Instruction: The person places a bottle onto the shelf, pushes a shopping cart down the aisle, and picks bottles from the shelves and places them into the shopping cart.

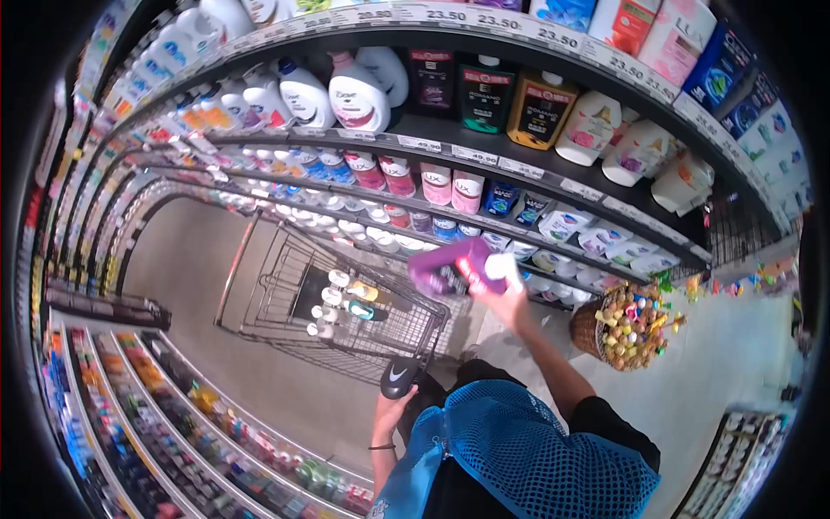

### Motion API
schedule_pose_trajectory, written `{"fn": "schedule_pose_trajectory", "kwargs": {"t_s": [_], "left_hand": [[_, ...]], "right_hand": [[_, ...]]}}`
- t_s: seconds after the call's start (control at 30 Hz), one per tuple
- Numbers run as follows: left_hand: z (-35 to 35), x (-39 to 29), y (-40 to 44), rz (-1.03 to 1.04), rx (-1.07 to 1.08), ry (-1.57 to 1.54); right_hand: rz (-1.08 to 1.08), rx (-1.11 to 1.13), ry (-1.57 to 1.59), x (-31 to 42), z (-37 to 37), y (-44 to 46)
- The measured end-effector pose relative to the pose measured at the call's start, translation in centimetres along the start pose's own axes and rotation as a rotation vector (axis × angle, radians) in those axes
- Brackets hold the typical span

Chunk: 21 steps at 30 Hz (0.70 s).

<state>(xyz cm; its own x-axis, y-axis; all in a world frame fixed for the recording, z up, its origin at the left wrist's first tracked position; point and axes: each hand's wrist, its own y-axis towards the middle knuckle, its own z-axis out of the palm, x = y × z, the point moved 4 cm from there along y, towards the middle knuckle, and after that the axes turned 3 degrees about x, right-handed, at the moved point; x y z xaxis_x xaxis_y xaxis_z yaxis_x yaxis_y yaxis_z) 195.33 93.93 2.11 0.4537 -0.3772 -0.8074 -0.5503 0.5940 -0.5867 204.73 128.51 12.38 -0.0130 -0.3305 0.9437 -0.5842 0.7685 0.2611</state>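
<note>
My right hand (508, 303) grips a purple body wash bottle (454, 266) around its white cap end. The bottle lies nearly sideways in the air between the shelf and the shopping cart (285, 311). At the cart's handle end, my left hand (395, 408) is closed at the lower end of a black item with a white swoosh (399, 378); its exact kind is unclear. Inside the cart's basket lie several bottles with white tops, among them a teal bottle (360, 310) and a yellow-orange bottle (363, 291).
Curved in view, a long shelf (415, 143) carries rows of pump bottles over price tags. Lower shelving (216, 424) with small colourful goods lines the other side of the aisle. A wicker basket (586, 329) full of small items stands on the floor to my right.
</note>
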Motion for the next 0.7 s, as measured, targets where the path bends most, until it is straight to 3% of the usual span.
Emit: {"fn": "schedule_pose_trajectory", "kwargs": {"t_s": [0.1, 0.13, 0.2, 0.27, 0.33, 0.4, 0.47, 0.6, 0.7], "left_hand": [[1.0, 0.2, -2.1, 0.074, -0.104, -0.05], [1.0, 0.3, -2.6, 0.092, -0.138, -0.046], [1.1, 0.5, -3.2, 0.085, -0.189, -0.083], [0.8, 0.6, -3.5, 0.053, -0.242, -0.111], [0.5, 0.8, -3.1, 0.063, -0.253, -0.115], [0.5, -0.5, -3.4, 0.131, -0.298, -0.133], [-0.1, -0.2, -2.6, 0.156, -0.313, -0.12], [-2.5, 0.7, -1.8, 0.125, -0.293, -0.047], [-3.9, 1.1, -1.5, 0.219, -0.363, -0.045]], "right_hand": [[-0.127, 0.077, -0.074, 6.3, -3.1, 9.2], [-0.224, 0.084, 0.007, 8.1, -3.5, 12.0], [-0.497, 0.062, -0.208, 12.6, -3.7, 16.8], [-0.622, 0.074, -0.229, 14.2, -2.7, 20.9], [-0.494, 0.132, -0.213, 15.3, -1.7, 23.7], [-0.511, 0.18, -0.183, 15.2, -0.4, 25.8], [-0.538, 0.186, -0.41, 15.7, 1.1, 26.9], [-0.559, 0.21, -0.492, 14.6, 2.5, 28.8], [-0.339, 0.254, -0.59, 13.6, 2.9, 31.3]]}}
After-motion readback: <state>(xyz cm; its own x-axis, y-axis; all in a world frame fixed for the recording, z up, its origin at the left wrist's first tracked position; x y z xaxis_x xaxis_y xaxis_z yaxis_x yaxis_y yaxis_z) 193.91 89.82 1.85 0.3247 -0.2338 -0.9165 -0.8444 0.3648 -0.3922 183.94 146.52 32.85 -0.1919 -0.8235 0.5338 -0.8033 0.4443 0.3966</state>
